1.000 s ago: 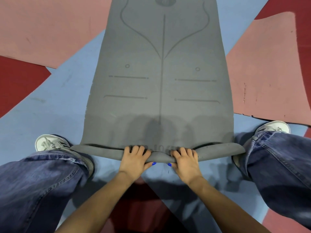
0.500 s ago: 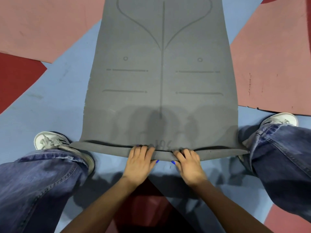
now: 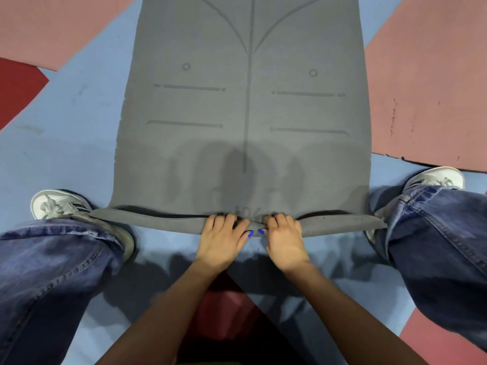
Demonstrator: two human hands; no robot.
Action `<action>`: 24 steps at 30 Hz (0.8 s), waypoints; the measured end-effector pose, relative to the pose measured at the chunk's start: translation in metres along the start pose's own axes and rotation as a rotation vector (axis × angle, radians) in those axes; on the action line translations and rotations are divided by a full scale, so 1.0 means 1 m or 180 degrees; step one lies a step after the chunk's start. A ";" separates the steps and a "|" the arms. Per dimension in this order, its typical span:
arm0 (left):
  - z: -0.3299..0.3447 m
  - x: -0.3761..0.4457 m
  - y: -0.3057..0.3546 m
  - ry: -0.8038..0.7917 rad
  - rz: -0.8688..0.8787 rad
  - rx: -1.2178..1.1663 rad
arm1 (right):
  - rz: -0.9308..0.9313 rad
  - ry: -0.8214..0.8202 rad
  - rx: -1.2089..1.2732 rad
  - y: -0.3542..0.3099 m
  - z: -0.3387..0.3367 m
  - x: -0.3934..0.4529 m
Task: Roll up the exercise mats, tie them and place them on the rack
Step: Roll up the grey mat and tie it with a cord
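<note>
Beside both hands (image 3: 250,238), illegible mat (image 3: 245,114) lettering.

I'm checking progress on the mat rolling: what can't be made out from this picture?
- Head view: the far end of the grey mat is cut off by the top edge.
- The printing at its near edge is partly covered by the left hand and right hand.
- No rack or tie shows in the frame.
</note>
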State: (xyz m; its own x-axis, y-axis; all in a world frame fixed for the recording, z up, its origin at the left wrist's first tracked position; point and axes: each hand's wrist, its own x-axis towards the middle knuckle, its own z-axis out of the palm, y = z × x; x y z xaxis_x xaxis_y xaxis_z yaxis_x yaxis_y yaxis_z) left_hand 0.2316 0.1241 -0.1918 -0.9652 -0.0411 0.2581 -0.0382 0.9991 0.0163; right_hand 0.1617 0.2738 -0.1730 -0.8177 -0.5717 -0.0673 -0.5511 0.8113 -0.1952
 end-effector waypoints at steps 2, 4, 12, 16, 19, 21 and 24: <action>0.006 0.001 0.000 -0.0009 -0.0072 0.0037 | -0.0023 -0.0080 -0.0035 0.001 -0.002 0.003; 0.008 0.000 0.003 0.0047 -0.0202 0.0115 | -0.0052 -0.0093 -0.0003 0.004 0.000 0.003; 0.002 -0.014 0.012 0.0196 -0.0217 0.0127 | 0.0341 0.0135 0.0483 -0.004 0.000 -0.006; -0.003 -0.037 -0.002 0.0354 0.0010 -0.0145 | 0.0402 0.0097 0.0535 -0.006 -0.001 -0.012; -0.004 -0.032 -0.005 0.0106 -0.0088 -0.0279 | 0.0353 0.0005 0.0389 -0.007 -0.004 -0.009; -0.006 -0.021 0.003 -0.0039 -0.0383 -0.0228 | 0.0252 -0.0046 0.0262 -0.004 -0.005 -0.006; -0.004 -0.007 0.012 -0.0125 -0.0651 0.0134 | 0.0171 -0.0192 0.0131 -0.002 -0.005 -0.003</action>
State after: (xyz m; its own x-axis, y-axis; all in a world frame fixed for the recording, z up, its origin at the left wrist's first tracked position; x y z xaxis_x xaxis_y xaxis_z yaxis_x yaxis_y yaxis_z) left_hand 0.2385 0.1365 -0.1895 -0.9456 -0.2436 0.2157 -0.2444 0.9694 0.0238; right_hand 0.1645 0.2748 -0.1679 -0.8338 -0.5347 -0.1373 -0.4983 0.8360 -0.2297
